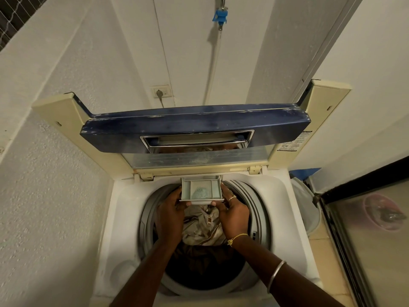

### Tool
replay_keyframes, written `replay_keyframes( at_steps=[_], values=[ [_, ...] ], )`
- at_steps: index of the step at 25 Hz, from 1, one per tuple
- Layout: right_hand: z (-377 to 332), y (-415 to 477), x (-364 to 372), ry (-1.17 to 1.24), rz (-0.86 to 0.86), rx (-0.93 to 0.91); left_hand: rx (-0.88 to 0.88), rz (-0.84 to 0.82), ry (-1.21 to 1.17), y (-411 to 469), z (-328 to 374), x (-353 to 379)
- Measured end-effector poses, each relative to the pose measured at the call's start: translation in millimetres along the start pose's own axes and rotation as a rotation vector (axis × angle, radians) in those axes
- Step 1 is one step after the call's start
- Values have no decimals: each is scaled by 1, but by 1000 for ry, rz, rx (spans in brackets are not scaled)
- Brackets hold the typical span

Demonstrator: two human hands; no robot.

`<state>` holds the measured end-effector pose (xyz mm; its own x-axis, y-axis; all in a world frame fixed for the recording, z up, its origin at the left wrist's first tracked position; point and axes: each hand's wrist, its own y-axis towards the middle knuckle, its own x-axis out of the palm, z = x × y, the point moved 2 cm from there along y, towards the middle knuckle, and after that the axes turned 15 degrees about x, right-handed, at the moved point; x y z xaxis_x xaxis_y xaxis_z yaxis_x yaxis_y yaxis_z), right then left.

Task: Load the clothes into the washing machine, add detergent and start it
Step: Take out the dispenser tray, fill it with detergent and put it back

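Top-loader washing machine (124,218) has its lid (194,127) folded up against the wall, and the drum holds clothes (202,227): beige fabric on top, darker stuff underneath. Detergent drawer (201,190) is pulled out from the rear rim over the drum, blue-white powder (200,192) sitting in its middle compartment; left hand (171,214) grips the drawer's left side and front edge, right hand (232,212) grips its right side, both closed on it with thumbs on the front lip. Blue tap (220,16) on the wall above, hose running down behind the lid, plug in the wall socket (161,91)
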<state>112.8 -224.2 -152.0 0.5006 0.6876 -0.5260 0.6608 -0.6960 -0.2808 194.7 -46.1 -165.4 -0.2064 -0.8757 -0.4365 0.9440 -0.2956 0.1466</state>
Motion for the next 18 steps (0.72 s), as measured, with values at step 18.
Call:
replay_keyframes(
  at_steps=[18],
  values=[
    [-35, 20, -2, -14, -81, 87, -38, -51, -43, 3, -3, -2]
  ],
)
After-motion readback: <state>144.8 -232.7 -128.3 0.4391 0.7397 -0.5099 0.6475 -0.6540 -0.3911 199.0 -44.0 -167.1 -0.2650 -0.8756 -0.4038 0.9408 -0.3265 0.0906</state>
